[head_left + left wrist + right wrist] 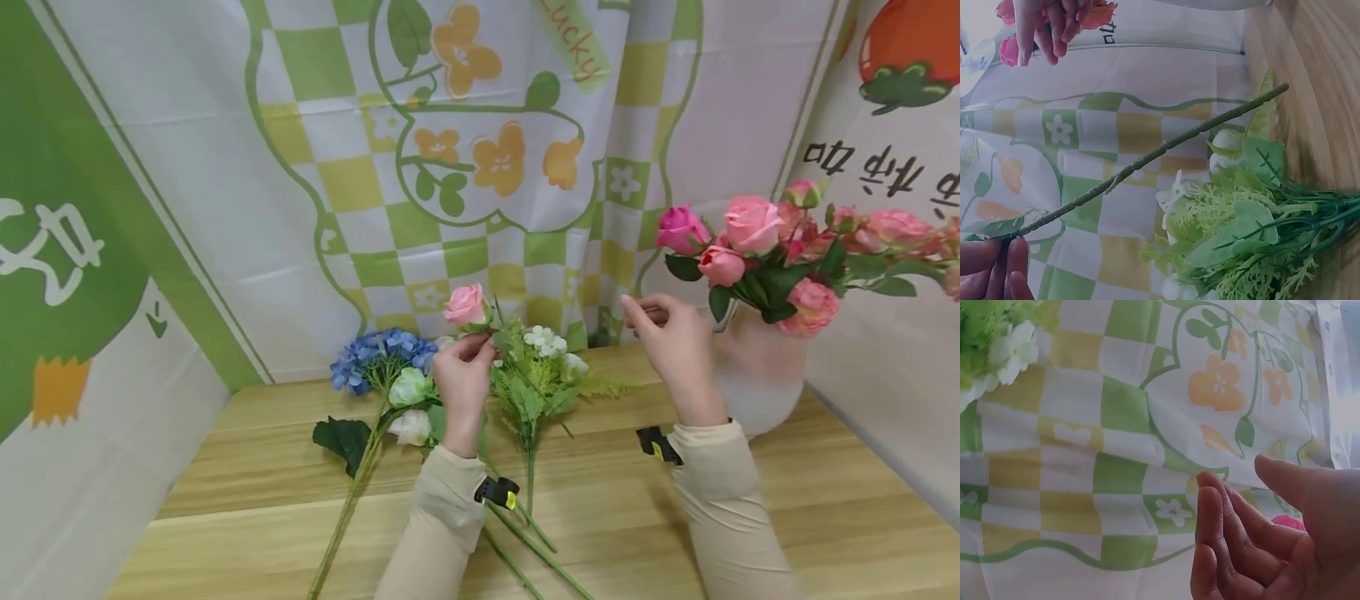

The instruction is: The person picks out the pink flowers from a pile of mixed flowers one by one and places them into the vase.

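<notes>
My left hand (462,377) pinches a pink rose (466,305) just below its bloom. In the left wrist view, the rose's green stem (1166,147) slants up and away from the fingertips, its far end touching nothing. Held apart in the air, my right hand (677,350) has nothing between its thumb and loosely bent fingers (1211,512). It is just left of a pale pink-and-white vase (768,379), which holds several pink roses (752,225) and leaves. Beneath the left hand, white-flowered greenery (528,392) lies on the wooden table (247,467).
A blue hydrangea (382,358) with a long stem lies on the left, beside white roses (411,427). Several bare green stems (536,546) run toward the table's front edge. Behind the table hangs a checkered cloth (360,208), and a printed panel stands at each side.
</notes>
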The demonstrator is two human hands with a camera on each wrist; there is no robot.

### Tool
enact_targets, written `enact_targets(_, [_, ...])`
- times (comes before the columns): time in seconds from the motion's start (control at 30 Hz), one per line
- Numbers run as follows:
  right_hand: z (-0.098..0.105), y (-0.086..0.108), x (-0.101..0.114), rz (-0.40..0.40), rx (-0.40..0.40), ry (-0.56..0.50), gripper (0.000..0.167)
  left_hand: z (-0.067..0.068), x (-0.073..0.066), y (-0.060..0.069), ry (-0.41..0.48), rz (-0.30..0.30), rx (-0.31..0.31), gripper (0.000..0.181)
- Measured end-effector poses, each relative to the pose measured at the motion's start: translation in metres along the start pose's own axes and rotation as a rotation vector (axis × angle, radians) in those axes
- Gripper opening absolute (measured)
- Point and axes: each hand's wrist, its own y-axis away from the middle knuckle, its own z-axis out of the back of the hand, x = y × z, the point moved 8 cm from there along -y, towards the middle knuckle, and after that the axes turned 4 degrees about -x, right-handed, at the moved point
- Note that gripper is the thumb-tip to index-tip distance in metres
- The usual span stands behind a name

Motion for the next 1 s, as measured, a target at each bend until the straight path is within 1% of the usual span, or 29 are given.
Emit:
enact_targets(0.13, [-0.006, 0.0, 0.007, -0.018, 0.03, -0.059, 0.051, -0.001, 0.001, 0.0, 0.056, 0.025, -0.003, 0.013])
enact_targets(0.23, [-0.013, 0.001, 0.016, 0.0, 0.029, -0.087, 0.045, 0.0, -0.001, 0.001, 0.071, 0.029, -0.011, 0.014])
enact_targets(0.37, [-0.025, 0.007, 0.037, 0.104, 0.017, -0.087, 0.031, 0.001, -0.005, 0.001, 0.092, 0.023, -0.02, 0.016])
enact_targets(0.43, [-0.033, 0.012, 0.048, 0.154, 0.033, -0.102, 0.027, 0.002, -0.006, 0.001, 0.11, 0.027, -0.026, 0.017])
enact_targets(0.57, [-0.045, 0.024, 0.06, 0.205, 0.07, -0.107, 0.023, 0.003, -0.006, 0.004, 0.143, 0.054, -0.036, 0.018])
enact_targets(0.7, [-0.049, 0.031, 0.065, 0.235, 0.075, -0.075, 0.02, 0.002, -0.009, 0.005, 0.169, 0.066, -0.035, 0.02])
enact_targets(0.8, [-0.049, 0.033, 0.071, 0.273, 0.063, -0.069, 0.016, 0.001, -0.012, 0.004, 0.182, 0.063, -0.038, 0.021])
enact_targets(0.9, [-0.049, 0.035, 0.079, 0.319, 0.062, -0.092, 0.014, 0.001, -0.014, 0.003, 0.195, 0.053, -0.053, 0.02])
enact_targets(1.0, [-0.051, 0.038, 0.087, 0.368, 0.07, -0.118, 0.013, 0.001, -0.016, 0.004, 0.224, 0.042, -0.081, 0.019])
